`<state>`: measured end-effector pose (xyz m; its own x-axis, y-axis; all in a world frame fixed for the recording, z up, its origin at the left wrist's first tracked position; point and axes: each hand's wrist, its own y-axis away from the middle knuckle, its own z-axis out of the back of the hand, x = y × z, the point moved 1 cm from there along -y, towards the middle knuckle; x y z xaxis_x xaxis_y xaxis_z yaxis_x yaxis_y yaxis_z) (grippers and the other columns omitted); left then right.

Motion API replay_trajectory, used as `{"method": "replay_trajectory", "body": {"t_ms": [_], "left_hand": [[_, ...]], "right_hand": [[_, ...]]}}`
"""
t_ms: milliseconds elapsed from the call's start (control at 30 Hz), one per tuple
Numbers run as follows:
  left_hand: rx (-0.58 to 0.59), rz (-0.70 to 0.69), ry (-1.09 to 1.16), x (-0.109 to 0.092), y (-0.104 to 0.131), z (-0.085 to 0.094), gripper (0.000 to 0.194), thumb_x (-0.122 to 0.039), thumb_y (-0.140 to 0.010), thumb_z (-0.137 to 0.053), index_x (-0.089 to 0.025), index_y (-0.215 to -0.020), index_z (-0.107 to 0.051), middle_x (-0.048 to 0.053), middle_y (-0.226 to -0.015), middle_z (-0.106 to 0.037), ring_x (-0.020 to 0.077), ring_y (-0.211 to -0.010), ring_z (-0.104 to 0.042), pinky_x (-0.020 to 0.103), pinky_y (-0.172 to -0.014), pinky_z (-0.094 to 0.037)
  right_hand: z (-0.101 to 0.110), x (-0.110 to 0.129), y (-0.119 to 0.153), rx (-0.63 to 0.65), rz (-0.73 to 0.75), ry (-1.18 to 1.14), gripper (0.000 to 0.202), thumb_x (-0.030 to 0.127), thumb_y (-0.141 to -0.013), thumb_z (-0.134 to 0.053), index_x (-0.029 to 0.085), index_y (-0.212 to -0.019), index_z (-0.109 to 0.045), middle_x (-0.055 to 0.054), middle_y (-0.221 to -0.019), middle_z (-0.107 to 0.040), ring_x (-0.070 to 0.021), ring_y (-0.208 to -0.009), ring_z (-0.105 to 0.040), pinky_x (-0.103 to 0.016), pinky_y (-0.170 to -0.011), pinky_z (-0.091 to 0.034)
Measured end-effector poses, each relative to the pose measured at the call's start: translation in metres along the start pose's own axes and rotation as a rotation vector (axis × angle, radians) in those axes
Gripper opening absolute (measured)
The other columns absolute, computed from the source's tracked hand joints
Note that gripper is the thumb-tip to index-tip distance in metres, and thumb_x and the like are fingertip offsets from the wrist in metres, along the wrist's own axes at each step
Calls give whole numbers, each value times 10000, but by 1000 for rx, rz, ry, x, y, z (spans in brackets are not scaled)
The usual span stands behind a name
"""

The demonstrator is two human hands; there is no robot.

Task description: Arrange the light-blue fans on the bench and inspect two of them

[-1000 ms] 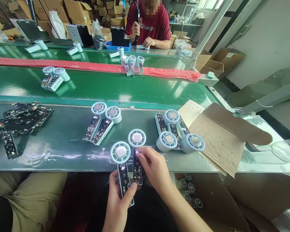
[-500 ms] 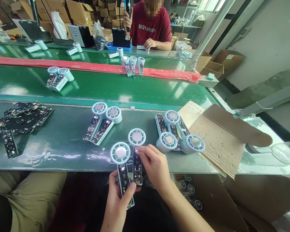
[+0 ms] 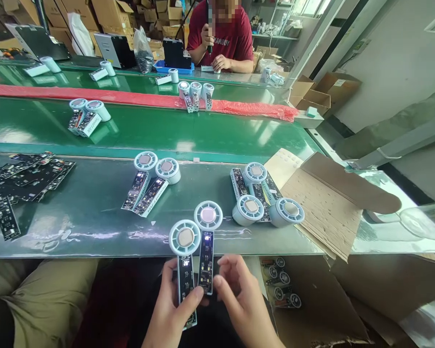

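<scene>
- The left hand [image 3: 170, 309] comes up from the bottom edge, palm turned in, thumb laid across the front of a fan unit's handle board and fingers curled behind it, so it is pinching the left fan unit [image 3: 185, 263] by its lower handle.
- The right hand [image 3: 239, 295] sits just beside it, fingers loosely bent and partly spread; its fingertips are close to the lower end of the right fan unit [image 3: 207, 241], but whether they touch it cannot be told.
- Both fan units stand side by side, heads pointing away from the person: each has a round pale-blue plastic head with a ribbed ring around a smooth disc, and a narrow dark circuit board as handle, with small lit spots on it. The left one shows a glowing digit display.
- Their heads lie over the near edge of the desk [image 3: 94, 217], a glossy dark-green surface; the handles hang out past that edge over the person's lap.
- Beyond the two held units, on the desk, lies a pair of the same fans [image 3: 150, 181] to the left, and a cluster of three more fans [image 3: 263, 195] to the right.
- Right of that cluster a flattened corrugated cardboard sheet [image 3: 326, 203] overhangs the desk.
- Far left of the held units is a heap of bare black circuit boards [image 3: 25, 179].
- Past the desk runs a green conveyor belt [image 3: 188, 130], and behind it a person in a red shirt [image 3: 221, 41] sits working.
</scene>
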<state>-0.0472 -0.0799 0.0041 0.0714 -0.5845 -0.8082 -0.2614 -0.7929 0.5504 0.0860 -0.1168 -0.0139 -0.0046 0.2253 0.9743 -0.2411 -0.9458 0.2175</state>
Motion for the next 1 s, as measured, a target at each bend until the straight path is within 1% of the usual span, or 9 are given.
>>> {"method": "replay_trajectory", "body": {"t_ms": [133, 300, 367, 467, 533, 600, 700, 833, 1000], "left_hand": [[98, 19, 3, 11, 8, -1, 555, -407, -713, -693, -238, -1130, -368, 17, -875, -673, 164, -701, -614, 316, -710, -508], [155, 23, -22, 18, 11, 2, 496, -420, -763, -640, -238, -1165, -414, 24, -886, -628, 190, -789, -615, 334, -740, -523], [209, 36, -57, 17, 11, 7, 465, -431, -810, -583, -259, -1196, -391, 11, -858, -588, 166, -713, -605, 292, -630, -527], [291, 60, -93, 16, 10, 16, 479, -462, -856, -505, -314, -1256, -289, -5, -842, -522, 94, -520, -527, 180, -392, -378], [313, 50, -95, 16, 10, 19, 490, -493, -866, -469, -322, -1275, -260, -9, -835, -490, 38, -442, -432, 143, -351, -253], [320, 41, -49, 17, 9, 20, 474, -516, -870, -438, -326, -1272, -275, -10, -841, -474, 8, -407, -378, 144, -342, -173], [289, 51, 33, 18, 10, 17, 417, -506, -885, -403, -347, -1259, -305, -14, -836, -461, 4, -383, -398, 159, -332, -114], [215, 35, 2, 16, 11, 14, 407, -452, -905, -408, -354, -1291, -323, -20, -808, -474, 26, -404, -461, 179, -334, -200], [220, 50, 42, 17, 5, 11, 452, -495, -870, -469, -369, -1287, -350, -9, -851, -499, 25, -404, -438, 165, -318, -238]], "right_hand": [[-3, -5, 12, 108, -173, -220, 400, 496, -857, -543, 217, -1131, -460, -15, -857, -506, -154, -682, -525, -248, -559, -445], [0, 2, 11, 96, -239, -323, 292, 467, -868, -545, 178, -885, -583, -12, -767, -538, -164, -726, -481, -274, -683, -408], [5, 5, 11, 103, -267, -398, 271, 443, -884, -528, 179, -913, -581, -26, -822, -566, -179, -776, -500, -291, -723, -397], [11, 6, 14, 119, -276, -430, 249, 411, -902, -512, 202, -1033, -547, -45, -970, -565, -191, -851, -513, -305, -763, -388], [13, 4, 15, 133, -272, -432, 230, 402, -909, -507, 218, -1045, -533, -25, -926, -540, -167, -796, -488, -286, -727, -382], [11, 1, 16, 137, -264, -452, 214, 413, -917, -491, 223, -1007, -530, -4, -836, -502, -145, -720, -440, -264, -669, -370], [8, -2, 17, 109, -266, -488, 232, 444, -928, -457, 226, -981, -518, 4, -799, -466, -137, -683, -402, -248, -604, -350], [7, -4, 18, 75, -283, -451, 245, 449, -939, -431, 218, -929, -515, 17, -722, -428, -133, -657, -363, -243, -599, -337], [7, -9, 18, 46, -276, -472, 288, 485, -909, -470, 216, -981, -540, 7, -747, -448, -139, -659, -368, -248, -587, -340]]}}
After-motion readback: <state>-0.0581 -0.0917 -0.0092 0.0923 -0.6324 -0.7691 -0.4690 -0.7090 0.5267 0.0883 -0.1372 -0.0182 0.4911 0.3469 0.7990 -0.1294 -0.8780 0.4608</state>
